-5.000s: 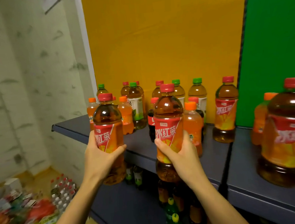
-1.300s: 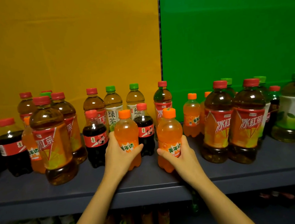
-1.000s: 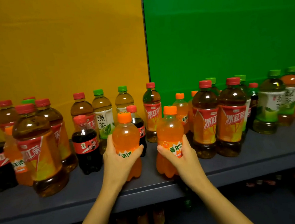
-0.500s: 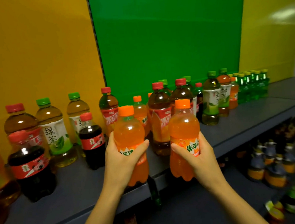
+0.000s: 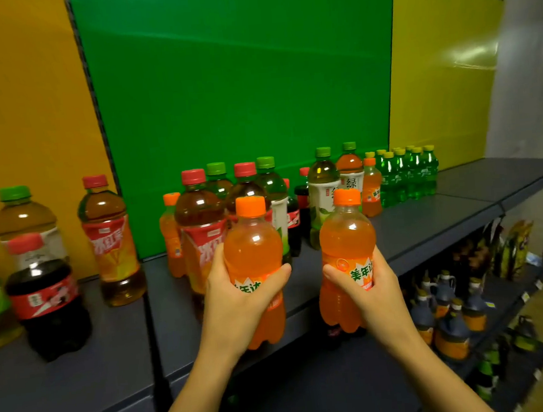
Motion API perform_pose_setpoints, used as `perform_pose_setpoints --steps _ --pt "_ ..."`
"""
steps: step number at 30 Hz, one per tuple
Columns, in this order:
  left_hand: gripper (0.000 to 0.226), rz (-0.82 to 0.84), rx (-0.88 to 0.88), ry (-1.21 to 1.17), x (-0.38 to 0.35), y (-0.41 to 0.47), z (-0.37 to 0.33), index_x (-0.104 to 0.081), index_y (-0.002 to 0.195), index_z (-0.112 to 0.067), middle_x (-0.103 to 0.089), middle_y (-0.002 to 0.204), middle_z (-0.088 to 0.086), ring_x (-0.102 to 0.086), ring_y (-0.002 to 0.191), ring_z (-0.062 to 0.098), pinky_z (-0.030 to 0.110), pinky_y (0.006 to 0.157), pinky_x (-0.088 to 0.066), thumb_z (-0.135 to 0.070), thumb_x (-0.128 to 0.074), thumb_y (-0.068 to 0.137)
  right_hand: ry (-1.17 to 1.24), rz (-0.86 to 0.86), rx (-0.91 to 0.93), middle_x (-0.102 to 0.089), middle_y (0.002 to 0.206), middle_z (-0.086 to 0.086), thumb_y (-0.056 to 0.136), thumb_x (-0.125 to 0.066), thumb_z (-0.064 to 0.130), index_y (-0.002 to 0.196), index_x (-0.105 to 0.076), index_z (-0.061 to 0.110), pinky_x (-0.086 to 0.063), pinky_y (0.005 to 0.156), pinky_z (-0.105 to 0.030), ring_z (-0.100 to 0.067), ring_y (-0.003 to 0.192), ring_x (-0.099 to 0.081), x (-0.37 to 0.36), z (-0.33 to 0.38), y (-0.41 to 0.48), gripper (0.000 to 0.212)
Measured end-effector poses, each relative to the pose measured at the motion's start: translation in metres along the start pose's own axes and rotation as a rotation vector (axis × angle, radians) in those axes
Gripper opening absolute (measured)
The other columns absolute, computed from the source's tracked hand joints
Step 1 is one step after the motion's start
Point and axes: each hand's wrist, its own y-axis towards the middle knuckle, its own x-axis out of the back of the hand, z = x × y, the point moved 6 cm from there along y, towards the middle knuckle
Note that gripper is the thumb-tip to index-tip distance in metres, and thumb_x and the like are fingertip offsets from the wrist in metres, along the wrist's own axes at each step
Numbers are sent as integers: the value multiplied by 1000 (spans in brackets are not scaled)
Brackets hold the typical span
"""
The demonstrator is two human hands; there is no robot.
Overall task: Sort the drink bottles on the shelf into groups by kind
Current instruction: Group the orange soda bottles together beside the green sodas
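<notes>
My left hand (image 5: 235, 301) grips an orange soda bottle (image 5: 253, 246) round its label, and my right hand (image 5: 369, 284) grips a second orange soda bottle (image 5: 346, 232) the same way. Both bottles are upright and lifted in front of the grey shelf (image 5: 427, 222). Behind them stand mixed bottles: red-capped iced tea (image 5: 200, 224), green-capped green tea (image 5: 323, 185), a small cola (image 5: 44, 288) at the left, more orange sodas (image 5: 371, 186). A tight group of small green soda bottles (image 5: 407, 175) stands at the right.
The shelf runs on bare to the right of the green sodas, before a yellow back panel (image 5: 441, 72). Lower shelves (image 5: 486, 306) at the right hold dark jugs and packets. A green panel (image 5: 237, 78) backs the middle.
With both orange soda bottles lifted off the shelf, my view has swung right along it. The green sodas and the bare right end have come closer.
</notes>
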Motion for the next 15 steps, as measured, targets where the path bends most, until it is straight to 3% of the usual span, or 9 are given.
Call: perform_pose_setpoints --steps 2,9,15 --pt "52 -1 -2 0 -21 5 1 -50 95 -38 -61 93 -15 -60 81 -8 4 64 -45 -37 -83 55 -10 2 4 -66 92 9 66 -76 40 99 -52 34 -50 67 -13 -1 82 -64 17 -5 12 40" --pt "55 -50 25 9 -101 28 22 -51 99 -37 -62 94 -13 -61 83 -5 6 67 -46 -41 -77 51 -17 31 -8 -67 88 8 66 -77 42 100 -54 32 -50 65 -14 -2 78 -65 85 -31 61 43" --pt "49 -50 59 9 -157 55 39 -51 94 -39 -63 86 -20 -60 81 -7 6 67 -46 -34 -84 59 -51 25 -17 -66 89 7 66 -76 44 96 -52 34 -48 67 -22 -4 78 -65 126 -53 101 40"
